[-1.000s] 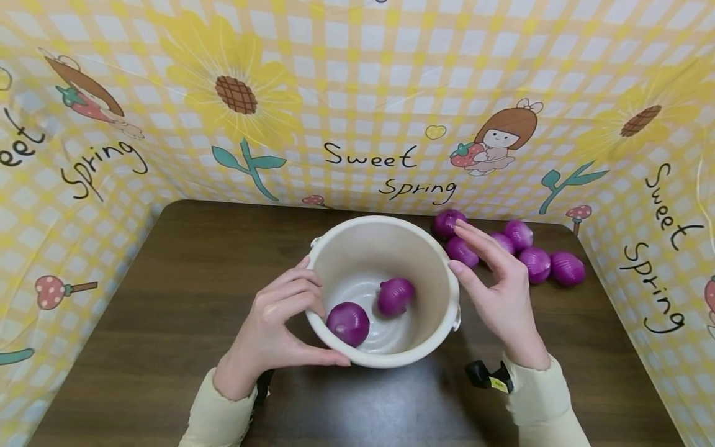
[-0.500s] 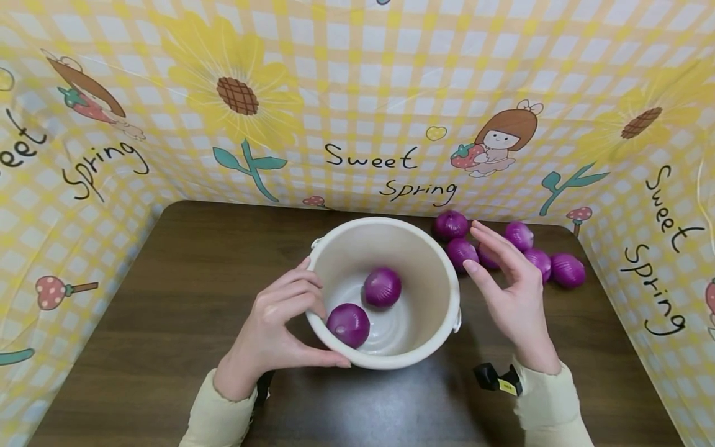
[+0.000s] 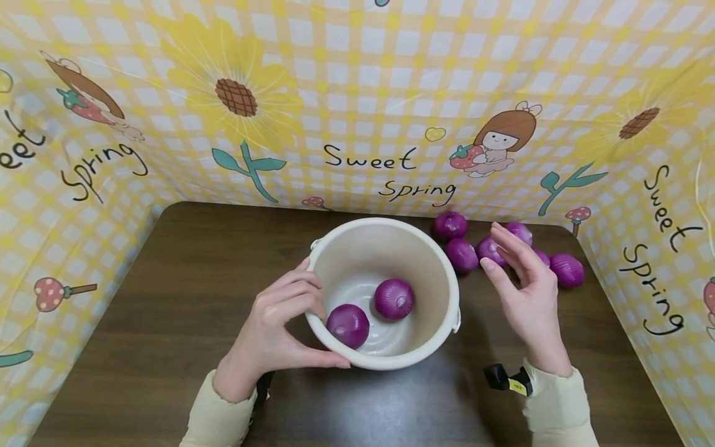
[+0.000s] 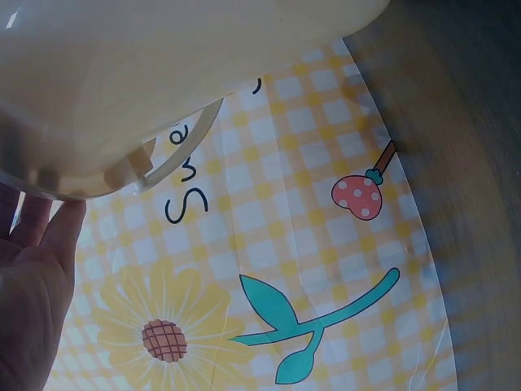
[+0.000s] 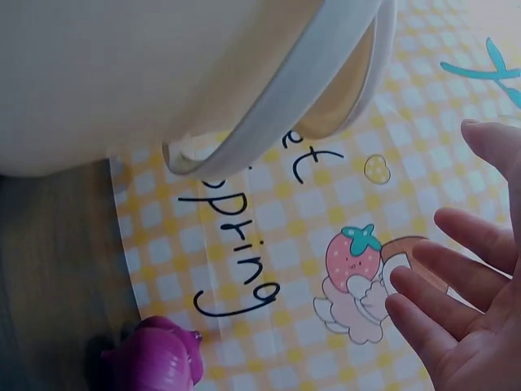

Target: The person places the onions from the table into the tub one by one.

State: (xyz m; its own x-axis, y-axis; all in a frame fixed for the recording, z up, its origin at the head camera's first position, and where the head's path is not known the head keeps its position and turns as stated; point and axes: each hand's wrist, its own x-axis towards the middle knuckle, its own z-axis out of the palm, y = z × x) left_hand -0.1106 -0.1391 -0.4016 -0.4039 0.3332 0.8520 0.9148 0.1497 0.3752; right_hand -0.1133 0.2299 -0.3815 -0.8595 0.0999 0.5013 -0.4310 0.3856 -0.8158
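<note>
While our left hand point(image 3: 267, 326) pinches the bucket's rim point(image 3: 385, 362), we should lower our spread right hand point(image 3: 529, 301) gently over the onions point(image 3: 462, 255).

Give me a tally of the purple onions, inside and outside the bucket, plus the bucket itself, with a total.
Purple onions inside the bucket: 2
Purple onions on the table: 6 visible, some partly behind the right hand
The bucket itself: 1
Total: 9
</note>
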